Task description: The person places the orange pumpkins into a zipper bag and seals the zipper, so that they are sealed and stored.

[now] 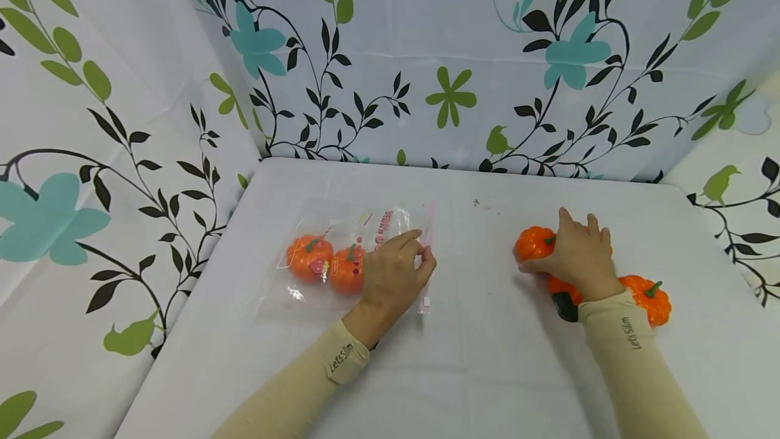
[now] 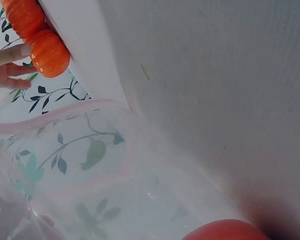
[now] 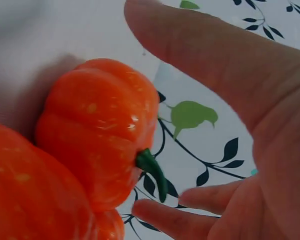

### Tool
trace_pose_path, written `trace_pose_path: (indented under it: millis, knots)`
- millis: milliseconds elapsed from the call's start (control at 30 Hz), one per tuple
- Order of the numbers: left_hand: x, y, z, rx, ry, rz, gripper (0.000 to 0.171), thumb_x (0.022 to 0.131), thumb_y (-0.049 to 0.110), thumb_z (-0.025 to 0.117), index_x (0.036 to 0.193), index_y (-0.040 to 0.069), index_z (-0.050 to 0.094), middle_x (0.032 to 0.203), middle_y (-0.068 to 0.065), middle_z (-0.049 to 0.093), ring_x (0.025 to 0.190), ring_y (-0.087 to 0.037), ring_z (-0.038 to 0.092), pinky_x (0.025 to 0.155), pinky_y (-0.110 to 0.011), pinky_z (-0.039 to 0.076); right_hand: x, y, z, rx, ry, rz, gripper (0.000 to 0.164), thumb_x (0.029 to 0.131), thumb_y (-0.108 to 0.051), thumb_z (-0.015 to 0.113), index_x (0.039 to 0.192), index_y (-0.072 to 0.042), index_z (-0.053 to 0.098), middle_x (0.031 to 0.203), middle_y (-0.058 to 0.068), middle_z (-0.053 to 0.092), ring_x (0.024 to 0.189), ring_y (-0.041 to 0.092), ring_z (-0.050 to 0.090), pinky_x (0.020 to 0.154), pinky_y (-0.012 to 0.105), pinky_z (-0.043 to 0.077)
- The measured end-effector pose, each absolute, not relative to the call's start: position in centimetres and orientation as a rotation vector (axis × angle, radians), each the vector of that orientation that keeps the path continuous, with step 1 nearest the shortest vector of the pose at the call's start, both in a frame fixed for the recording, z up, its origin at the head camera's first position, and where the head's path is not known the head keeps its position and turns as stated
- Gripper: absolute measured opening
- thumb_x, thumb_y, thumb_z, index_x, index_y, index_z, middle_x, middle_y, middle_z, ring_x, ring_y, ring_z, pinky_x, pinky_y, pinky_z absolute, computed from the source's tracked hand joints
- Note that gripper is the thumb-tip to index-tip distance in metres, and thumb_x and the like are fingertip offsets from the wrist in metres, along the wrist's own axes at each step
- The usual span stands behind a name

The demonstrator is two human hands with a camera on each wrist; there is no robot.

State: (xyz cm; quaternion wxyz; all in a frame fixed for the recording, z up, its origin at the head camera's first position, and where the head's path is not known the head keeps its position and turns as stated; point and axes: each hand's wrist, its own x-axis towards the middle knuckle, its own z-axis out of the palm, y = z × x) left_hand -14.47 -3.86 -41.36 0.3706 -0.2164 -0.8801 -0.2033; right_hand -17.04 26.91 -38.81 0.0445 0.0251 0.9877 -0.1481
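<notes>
A clear zip bag [image 1: 286,307] lies on the left of the table with two small orange toy pumpkins [image 1: 309,257] inside. My left hand [image 1: 393,269] is over the bag's right side and pinches the plastic near its pink zip edge [image 2: 55,116], which stands raised in the left wrist view. At the right, my right hand [image 1: 575,253] hovers over a group of orange toy pumpkins, fingers spread. One pumpkin [image 3: 100,130] with a green stem sits between its thumb and fingers, with gaps showing. Another pumpkin [image 1: 648,298] rests beside the right wrist; others are partly hidden under the hand.
A dark green piece [image 1: 565,307] shows below the right hand among the pumpkins. The white table [image 1: 475,371] ends at a patterned curtain [image 1: 402,53] behind and at the sides. Small specks [image 1: 477,203] lie near the back edge.
</notes>
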Motion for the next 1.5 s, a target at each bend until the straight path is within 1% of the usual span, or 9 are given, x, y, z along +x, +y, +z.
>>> trace_pose_path:
  millis: [133, 333, 433, 600, 733, 867, 967, 1300, 1500]
  knots:
    - [-14.4, -3.8, -41.4, -0.558, -2.256, -0.533, 0.015, 0.082, 0.015, 0.075, 0.069, 0.009, 0.071, 0.099, -0.005, 0.077, 0.084, -0.017, 0.075, 0.057, -0.028, 0.058, -17.0, 26.9, -39.5, 0.061, 3.021, -0.378, 0.106, 0.070, -0.048, 0.086, 0.141, 0.015, 0.041, 0.128, 0.043, 0.050, 0.134, 0.068, 0.015, 0.107, 0.078, 0.006]
    - [-14.3, -3.9, -41.3, -0.563, -2.250, -0.546, 0.015, 0.082, 0.014, 0.075, 0.068, 0.009, 0.072, 0.099, -0.005, 0.077, 0.084, -0.017, 0.074, 0.058, -0.028, 0.058, -17.0, 27.0, -40.3, 0.038, 3.065, -0.359, 0.087, 0.072, -0.036, 0.087, 0.134, 0.012, 0.050, 0.124, 0.041, 0.054, 0.133, 0.067, 0.018, 0.108, 0.077, 0.003]
    - [-14.3, -3.9, -41.4, -0.561, -2.246, -0.545, 0.014, 0.081, 0.014, 0.075, 0.068, 0.009, 0.071, 0.098, -0.005, 0.077, 0.084, -0.017, 0.074, 0.057, -0.028, 0.058, -17.1, 26.6, -40.2, 0.023, 3.067, -0.387, 0.083, 0.072, -0.034, 0.086, 0.133, 0.011, 0.052, 0.123, 0.039, 0.057, 0.132, 0.067, 0.021, 0.109, 0.077, 0.004]
    - [-14.4, -3.9, -41.3, -0.557, -2.246, -0.541, 0.015, 0.081, 0.013, 0.075, 0.068, 0.009, 0.071, 0.099, -0.006, 0.077, 0.084, -0.017, 0.074, 0.056, -0.028, 0.058, -17.1, 24.8, -39.6, -0.071, 3.044, -0.457, 0.078, 0.075, -0.036, 0.083, 0.133, 0.008, 0.055, 0.121, 0.033, 0.062, 0.131, 0.063, 0.029, 0.110, 0.073, 0.014]
    - [-14.3, -3.9, -41.2, -0.553, -2.250, -0.535, 0.015, 0.082, 0.014, 0.075, 0.068, 0.009, 0.072, 0.099, -0.005, 0.077, 0.085, -0.017, 0.074, 0.057, -0.029, 0.058, -17.1, 22.9, -39.2, -0.123, 2.993, -0.570, 0.079, 0.080, -0.041, 0.081, 0.139, 0.003, 0.054, 0.127, 0.028, 0.061, 0.125, 0.052, 0.045, 0.109, 0.066, 0.030]
    - [-14.3, -3.9, -41.2, -0.553, -2.249, -0.534, 0.015, 0.082, 0.014, 0.075, 0.069, 0.009, 0.072, 0.099, -0.005, 0.077, 0.085, -0.017, 0.074, 0.058, -0.030, 0.059, -17.2, 20.5, -39.2, -0.151, 2.943, -0.678, 0.082, 0.080, -0.047, 0.080, 0.143, -0.002, 0.052, 0.129, 0.022, 0.061, 0.115, 0.040, 0.057, 0.098, 0.059, 0.047]
    - [-14.4, -3.9, -41.2, -0.556, -2.241, -0.537, 0.014, 0.082, 0.014, 0.076, 0.069, 0.009, 0.072, 0.099, -0.006, 0.077, 0.085, -0.018, 0.075, 0.058, -0.029, 0.059, -17.3, 18.5, -39.5, -0.211, 2.940, -0.734, 0.082, 0.080, -0.050, 0.081, 0.141, -0.004, 0.055, 0.125, 0.018, 0.064, 0.108, 0.035, 0.060, 0.091, 0.054, 0.052]
    - [-14.5, -4.0, -41.2, -0.566, -2.192, -0.567, 0.009, 0.080, 0.010, 0.074, 0.072, 0.007, 0.072, 0.098, -0.007, 0.077, 0.085, -0.019, 0.075, 0.062, -0.032, 0.060, -17.5, 12.8, -41.3, -0.299, 3.000, -0.816, 0.068, 0.081, -0.050, 0.076, 0.133, -0.007, 0.064, 0.106, 0.006, 0.070, 0.085, 0.021, 0.062, 0.072, 0.039, 0.054]
    - [-14.5, -4.0, -41.2, -0.578, -2.158, -0.601, 0.010, 0.081, 0.011, 0.075, 0.072, 0.007, 0.072, 0.095, -0.004, 0.076, 0.078, -0.017, 0.073, 0.056, -0.031, 0.059, -18.2, 10.9, -42.9, -0.318, 3.055, -0.828, 0.048, 0.083, -0.036, 0.075, 0.123, -0.009, 0.069, 0.108, 0.007, 0.070, 0.083, 0.022, 0.062, 0.069, 0.042, 0.054]
